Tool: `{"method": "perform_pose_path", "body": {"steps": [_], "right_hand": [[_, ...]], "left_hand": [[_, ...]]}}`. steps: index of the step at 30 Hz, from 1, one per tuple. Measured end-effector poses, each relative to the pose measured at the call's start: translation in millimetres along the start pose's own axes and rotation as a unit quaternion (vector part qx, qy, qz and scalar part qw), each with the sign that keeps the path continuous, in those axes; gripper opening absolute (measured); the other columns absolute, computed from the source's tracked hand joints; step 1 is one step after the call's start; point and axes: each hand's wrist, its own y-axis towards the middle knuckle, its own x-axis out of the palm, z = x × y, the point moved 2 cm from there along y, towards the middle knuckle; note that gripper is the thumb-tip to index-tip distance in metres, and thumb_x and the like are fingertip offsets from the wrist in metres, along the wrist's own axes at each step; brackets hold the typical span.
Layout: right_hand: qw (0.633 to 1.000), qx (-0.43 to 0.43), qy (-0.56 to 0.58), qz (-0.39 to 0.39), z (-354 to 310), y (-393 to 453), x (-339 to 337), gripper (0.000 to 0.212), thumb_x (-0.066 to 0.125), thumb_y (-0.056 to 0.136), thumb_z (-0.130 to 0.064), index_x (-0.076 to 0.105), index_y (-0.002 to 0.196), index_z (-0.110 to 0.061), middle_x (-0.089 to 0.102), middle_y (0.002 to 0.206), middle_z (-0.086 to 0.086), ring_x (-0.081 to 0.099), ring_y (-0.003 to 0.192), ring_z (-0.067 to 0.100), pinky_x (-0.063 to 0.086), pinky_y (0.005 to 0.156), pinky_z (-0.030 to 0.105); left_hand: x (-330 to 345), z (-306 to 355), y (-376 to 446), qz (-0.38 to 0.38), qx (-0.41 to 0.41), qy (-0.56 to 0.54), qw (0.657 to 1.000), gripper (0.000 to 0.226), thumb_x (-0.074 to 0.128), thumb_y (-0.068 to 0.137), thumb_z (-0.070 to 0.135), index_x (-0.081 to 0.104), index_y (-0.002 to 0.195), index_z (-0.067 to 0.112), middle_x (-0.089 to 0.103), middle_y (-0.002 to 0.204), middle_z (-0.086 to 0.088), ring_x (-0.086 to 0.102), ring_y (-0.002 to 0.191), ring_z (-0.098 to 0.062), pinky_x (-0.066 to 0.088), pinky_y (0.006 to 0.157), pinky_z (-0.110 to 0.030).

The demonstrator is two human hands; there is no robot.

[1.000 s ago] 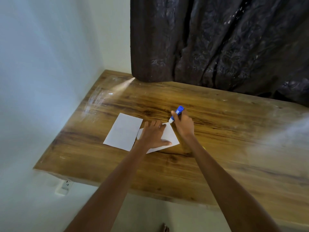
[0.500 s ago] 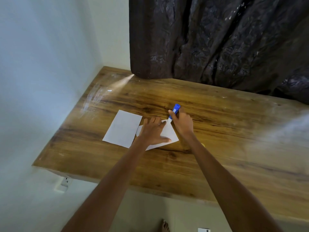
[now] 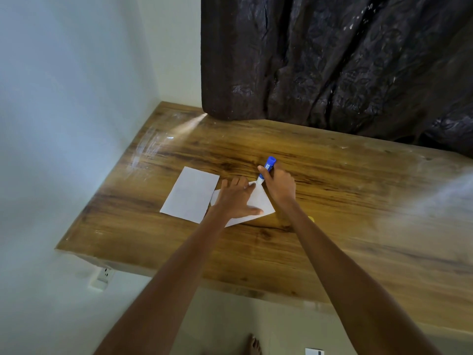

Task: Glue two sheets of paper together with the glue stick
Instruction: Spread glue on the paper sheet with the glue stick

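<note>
Two white sheets lie on the wooden table [image 3: 332, 213]. The left sheet [image 3: 190, 194] lies flat and bare. The right sheet [image 3: 261, 203] is turned at an angle, its left corner close to the first one. My left hand [image 3: 235, 198] presses flat on the right sheet with fingers spread. My right hand [image 3: 279, 185] grips a blue glue stick [image 3: 267, 167], tilted, with its white tip down on the far corner of that sheet.
A dark curtain [image 3: 332, 60] hangs over the table's back edge. A pale wall [image 3: 64, 98] borders the table on the left, with a socket [image 3: 103, 275] below. A small yellow object [image 3: 311, 219] peeks out beside my right forearm. A bare foot [image 3: 253, 345] shows below.
The view has shifted slightly. My right hand has kept the glue stick's tip at the far corner of the right sheet, with small moves; my left hand stays pressed on it.
</note>
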Motion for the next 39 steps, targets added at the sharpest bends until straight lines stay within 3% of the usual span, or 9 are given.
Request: {"method": "perform_pose_path", "body": {"steps": [7,13,18,29,33,36,39], "right_hand": [[1.000,-0.011,-0.027,-0.003,2,-5,-5,0.046,0.047,0.094,-0.045,0.052,0.115,-0.004,0.067,0.088,0.013,0.058,0.067,0.018,0.035,0.047,0.022],[0.999,-0.006,-0.043,-0.008,11,-15,-10,0.047,0.046,0.094,-0.047,0.052,0.115,-0.005,0.067,0.087,0.012,0.062,0.070,0.022,0.044,0.057,0.030],[0.999,-0.004,-0.036,-0.011,18,-25,-16,0.047,0.047,0.094,-0.047,0.052,0.115,-0.005,0.067,0.085,0.012,0.064,0.073,0.027,0.041,0.058,0.031],[0.997,0.040,-0.026,-0.065,26,-36,-25,0.042,0.050,0.093,-0.043,0.054,0.113,-0.006,0.065,0.086,0.010,0.061,0.074,0.023,0.046,0.062,0.032],[0.997,0.046,-0.006,-0.053,25,-38,-32,0.039,0.050,0.094,-0.042,0.053,0.112,-0.007,0.059,0.078,0.006,0.056,0.067,0.020,0.035,0.049,0.025],[0.997,0.053,0.027,-0.041,23,-36,-37,0.039,0.049,0.094,-0.042,0.052,0.112,-0.008,0.059,0.078,0.005,0.055,0.067,0.019,0.035,0.050,0.026],[0.996,0.061,0.053,-0.032,24,-33,-41,0.038,0.049,0.095,-0.042,0.053,0.108,-0.007,0.059,0.077,0.004,0.054,0.064,0.017,0.035,0.049,0.025]], "left_hand": [[2,-1,1,-0.010,-0.006,-0.026,1.000,0.088,0.048,0.077,0.071,0.029,0.143,0.016,0.038,0.136,-0.009,0.036,0.124,-0.026,0.030,0.101,-0.042],[1,0,1,-0.010,-0.017,-0.041,0.999,0.087,0.049,0.077,0.070,0.030,0.143,0.017,0.037,0.139,-0.009,0.035,0.126,-0.026,0.028,0.103,-0.042],[1,3,-2,0.001,-0.037,-0.051,0.998,0.087,0.049,0.077,0.071,0.032,0.142,0.016,0.038,0.140,-0.010,0.036,0.126,-0.027,0.028,0.103,-0.043],[0,9,-5,0.025,-0.081,-0.064,0.994,0.085,0.051,0.076,0.070,0.037,0.138,0.014,0.041,0.138,-0.011,0.039,0.125,-0.027,0.030,0.102,-0.041],[5,12,-4,0.045,-0.107,-0.073,0.991,0.089,0.053,0.072,0.072,0.036,0.135,0.013,0.045,0.135,-0.011,0.041,0.122,-0.027,0.032,0.099,-0.041],[4,16,-3,0.039,-0.143,-0.107,0.983,0.095,0.055,0.072,0.072,0.028,0.139,0.010,0.044,0.139,-0.012,0.042,0.126,-0.028,0.032,0.102,-0.043],[-5,14,-1,0.069,-0.141,-0.135,0.978,0.075,0.051,0.082,0.062,0.036,0.135,0.011,0.048,0.136,-0.011,0.045,0.124,-0.028,0.033,0.103,-0.043]]}}
